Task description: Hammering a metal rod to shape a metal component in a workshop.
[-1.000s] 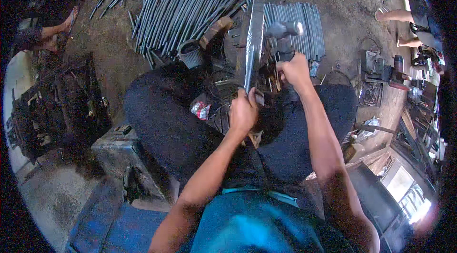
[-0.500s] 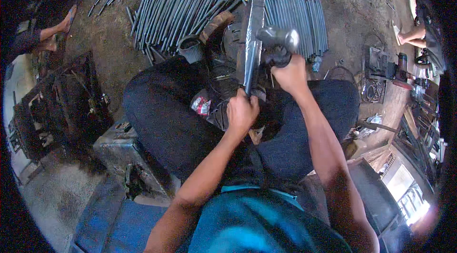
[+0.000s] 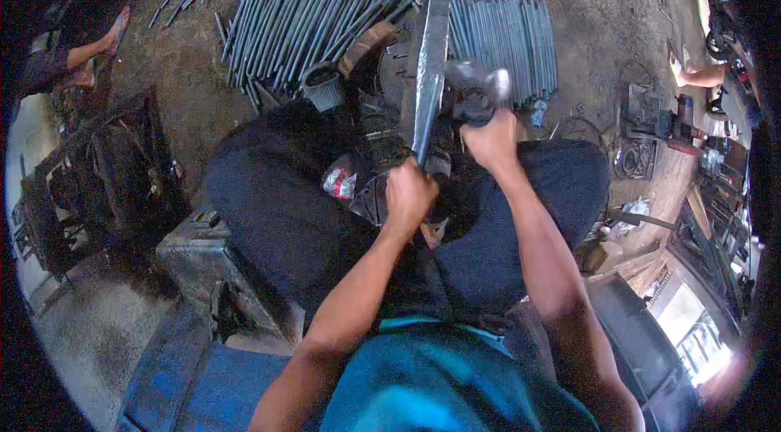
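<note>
My left hand (image 3: 411, 194) is closed around the near, narrow end of a long flat metal blade (image 3: 431, 66), shiny along its face. The blade points away from me between my knees. In my right hand (image 3: 493, 143) is a hammer (image 3: 480, 82), gripped by its handle. Its steel head is smeared by motion, close to the right side of the blade; whether the two touch I cannot tell. A dark block-like support under the blade is mostly hidden.
Many metal rods (image 3: 285, 25) lie on the ground ahead, with another row of rods (image 3: 504, 45) to the right. A grey ribbed cup (image 3: 324, 86) stands near my left knee. Dark machinery (image 3: 106, 163) is at the left. Other people's feet (image 3: 114, 32) show at both sides.
The hammer head has shifted slightly downward in the picture, and my right hand has moved a little to the left. The blade stays in my left hand, nearly in place.
</note>
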Tool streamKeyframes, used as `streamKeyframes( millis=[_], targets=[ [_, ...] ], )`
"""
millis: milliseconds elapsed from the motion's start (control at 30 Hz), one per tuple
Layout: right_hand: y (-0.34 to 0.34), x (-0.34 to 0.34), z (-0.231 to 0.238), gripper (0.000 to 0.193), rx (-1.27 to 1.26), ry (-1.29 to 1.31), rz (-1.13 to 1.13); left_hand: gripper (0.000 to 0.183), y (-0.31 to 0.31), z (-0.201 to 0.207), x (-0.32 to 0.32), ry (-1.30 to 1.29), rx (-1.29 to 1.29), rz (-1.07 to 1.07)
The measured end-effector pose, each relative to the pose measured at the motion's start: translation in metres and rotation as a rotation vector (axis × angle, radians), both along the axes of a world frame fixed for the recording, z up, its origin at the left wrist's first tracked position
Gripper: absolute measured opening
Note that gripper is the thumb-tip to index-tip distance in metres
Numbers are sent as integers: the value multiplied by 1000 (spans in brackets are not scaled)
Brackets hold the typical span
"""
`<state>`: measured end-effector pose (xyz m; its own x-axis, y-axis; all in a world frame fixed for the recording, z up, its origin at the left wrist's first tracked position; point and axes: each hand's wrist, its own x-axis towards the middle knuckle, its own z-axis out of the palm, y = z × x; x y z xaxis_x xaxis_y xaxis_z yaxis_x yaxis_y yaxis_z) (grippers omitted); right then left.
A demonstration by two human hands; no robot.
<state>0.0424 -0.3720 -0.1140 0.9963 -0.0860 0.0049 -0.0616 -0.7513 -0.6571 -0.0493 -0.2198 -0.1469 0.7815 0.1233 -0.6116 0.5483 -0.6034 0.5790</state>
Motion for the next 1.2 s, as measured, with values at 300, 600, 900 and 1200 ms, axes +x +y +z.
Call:
streamKeyframes(
  millis=[300, 600, 900, 1200],
  targets=[
    [-9, 49, 113, 26, 388, 94, -65, 18, 0, -17, -8, -105, -13, 33],
    [4, 15, -5, 30, 209, 401, -136, 18, 1, -11, -6, -47, -63, 48],
    [2, 60, 156, 33, 578, -191, 65, 17, 2, -21, -6, -90, -70, 61],
    [-6, 43, 10, 25, 102, 342, -184, 25, 10, -36, -7, -54, -23, 110]
  ],
)
